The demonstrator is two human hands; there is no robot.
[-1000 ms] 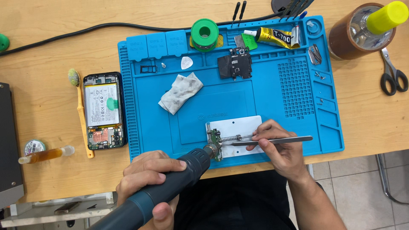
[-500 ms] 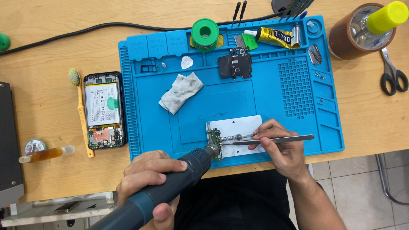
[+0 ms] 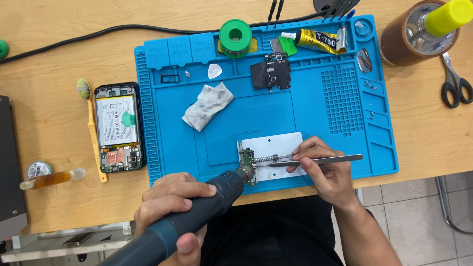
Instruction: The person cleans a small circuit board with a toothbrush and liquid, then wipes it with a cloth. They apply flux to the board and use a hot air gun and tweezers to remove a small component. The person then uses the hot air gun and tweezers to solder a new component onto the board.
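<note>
My left hand [image 3: 170, 207] is wrapped tight around the dark handle of the hot air gun [image 3: 197, 214], whose nozzle points up and to the right at the small green circuit board [image 3: 247, 161]; I cannot tell whether the tip touches it or hangs just above. My right hand [image 3: 327, 172] is closed on a pair of metal tweezers [image 3: 315, 161], fingers pinched along the shaft, the tips reaching left to the board's edge beside a small spring clamp. The board sits clamped on the left edge of a white holder plate [image 3: 281, 145], which lies near the front of the blue work mat [image 3: 315, 113]. Further up the mat lie a crumpled white wipe [image 3: 208, 105], a white pick, a dark phone board [image 3: 270, 71], a green solder spool [image 3: 235, 33] and a yellow glue tube [image 3: 315, 39]. Left of the mat, on the wooden desk [image 3: 59, 64], an opened phone [image 3: 118, 127] lies with its battery showing, a yellow brush [image 3: 91, 128] just beside it, and a small syringe of amber liquid [image 3: 51, 178] nearer me. At the far right of the desk are scissors [image 3: 456, 83] and a roll of brown tape [image 3: 414, 32]
</note>
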